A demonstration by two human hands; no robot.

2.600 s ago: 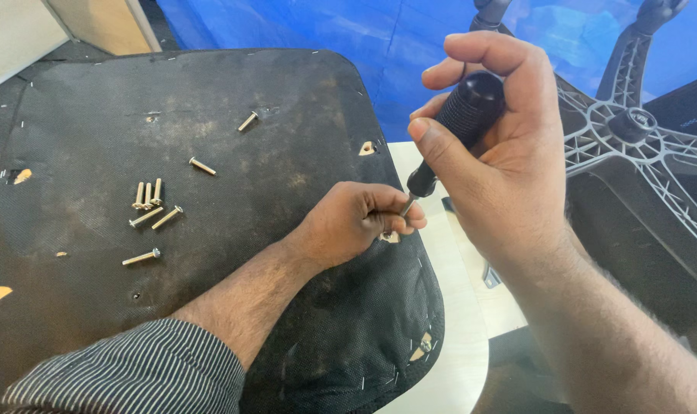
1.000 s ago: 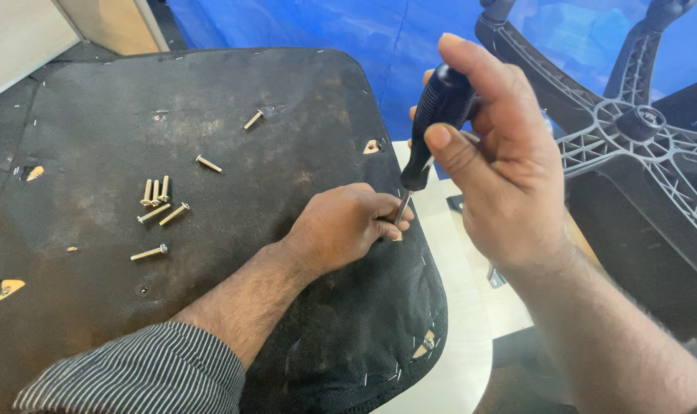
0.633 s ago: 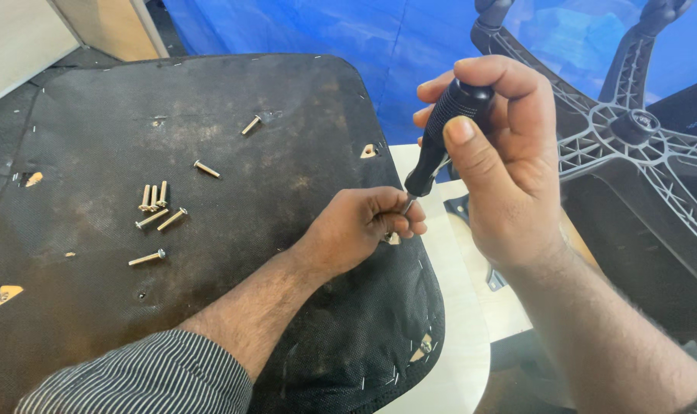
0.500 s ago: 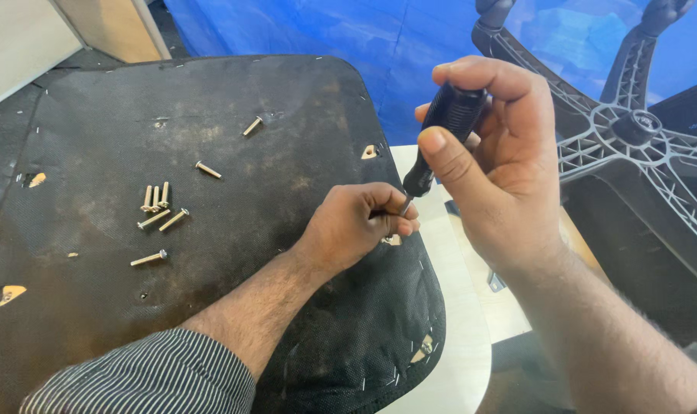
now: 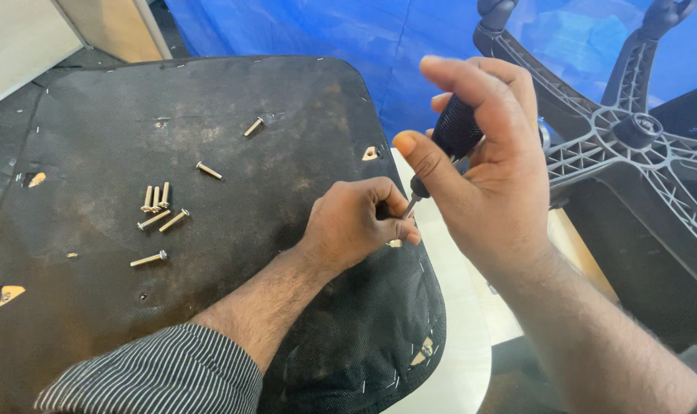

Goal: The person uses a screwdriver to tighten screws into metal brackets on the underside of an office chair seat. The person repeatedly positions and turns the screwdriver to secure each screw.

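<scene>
My right hand (image 5: 490, 172) grips the black handle of a screwdriver (image 5: 449, 138), its shaft pointing down and left to the right edge of a black fabric-covered chair seat underside (image 5: 233, 115). My left hand (image 5: 360, 222) rests on that edge in a loose fist, fingers pinched around the screwdriver tip; whatever it steadies there is hidden. Several loose silver screws (image 5: 158, 207) lie on the fabric to the left, and two more screws (image 5: 252, 126) lie farther back.
A black star-shaped chair base (image 5: 632, 138) with casters lies at the right on blue sheeting (image 5: 302, 31). A white surface (image 5: 459, 322) shows under the seat's right edge. Small holes in the fabric expose pale wood (image 5: 370, 153).
My right hand has turned on the screwdriver handle, fingers re-gripping, while the left hand has stayed pinched at the tip. The screws have not moved.
</scene>
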